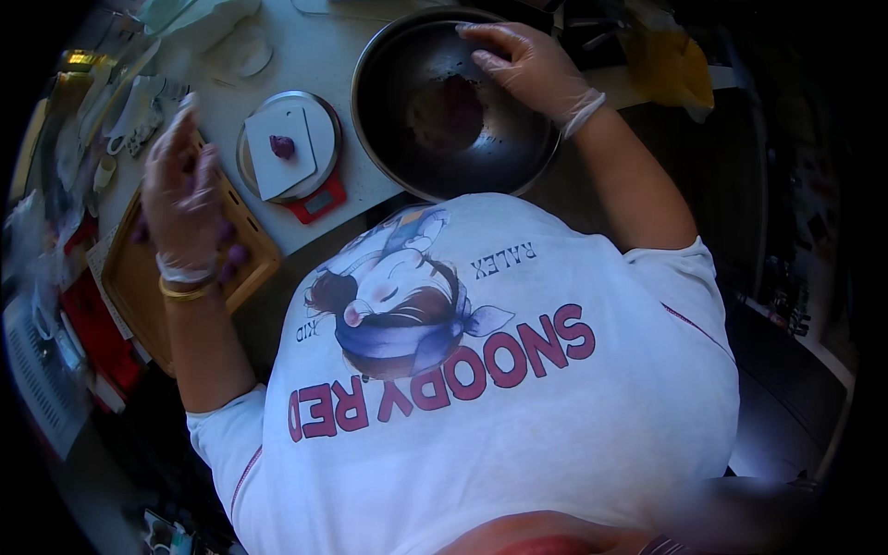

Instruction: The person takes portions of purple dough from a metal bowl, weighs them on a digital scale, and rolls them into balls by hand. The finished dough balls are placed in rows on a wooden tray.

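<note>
My left hand [180, 187], in a clear plastic glove, is over a wooden tray [132, 291], its thumb apart from the fingers. Purple balls [238, 254] lie on the tray, partly hidden by this hand. My gloved right hand [531, 69] reaches over the right side of a large metal bowl [388, 139], thumb and fingers apart, with nothing visible between them. Dark purple material [461, 104] lies in the bowl's bottom in shadow. Between the hands, a purple lump [282, 146] rests on a white board [295, 173] atop a red kitchen scale [335, 201].
A small round pale dish or lid [253, 55] is on the white counter [309, 62] behind the scale. Plastic bags and clutter crowd the left side, beside a red object [104, 340]. A yellow item [673, 69] is at the far right.
</note>
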A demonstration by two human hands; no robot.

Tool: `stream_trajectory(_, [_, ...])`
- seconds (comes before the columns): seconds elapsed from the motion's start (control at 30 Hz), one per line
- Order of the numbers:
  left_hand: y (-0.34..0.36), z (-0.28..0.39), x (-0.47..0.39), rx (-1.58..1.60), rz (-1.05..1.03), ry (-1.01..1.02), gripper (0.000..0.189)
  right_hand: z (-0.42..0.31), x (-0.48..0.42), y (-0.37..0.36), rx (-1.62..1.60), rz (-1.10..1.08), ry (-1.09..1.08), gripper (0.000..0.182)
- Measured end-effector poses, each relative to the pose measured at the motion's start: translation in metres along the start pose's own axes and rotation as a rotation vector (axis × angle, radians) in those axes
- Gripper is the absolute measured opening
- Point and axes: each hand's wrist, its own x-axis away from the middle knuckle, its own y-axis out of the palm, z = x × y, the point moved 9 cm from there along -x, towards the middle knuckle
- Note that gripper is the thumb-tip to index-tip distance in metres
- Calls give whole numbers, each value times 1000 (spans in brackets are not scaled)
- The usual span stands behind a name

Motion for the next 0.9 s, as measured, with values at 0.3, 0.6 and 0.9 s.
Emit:
stream_trajectory(0.3, [42, -6, 22, -373, -101, -261, 45, 55, 43, -75, -885, 261, 108, 17])
stream_trajectory(0.6, [-4, -39, 60, -160, 164, -471, 36, 65, 66, -104, -1450, 146, 56, 39])
stream_trajectory(0.9, [20, -71, 62, -347, 40, -435, 39, 63, 67, -91, -1446, -1, 86, 40])
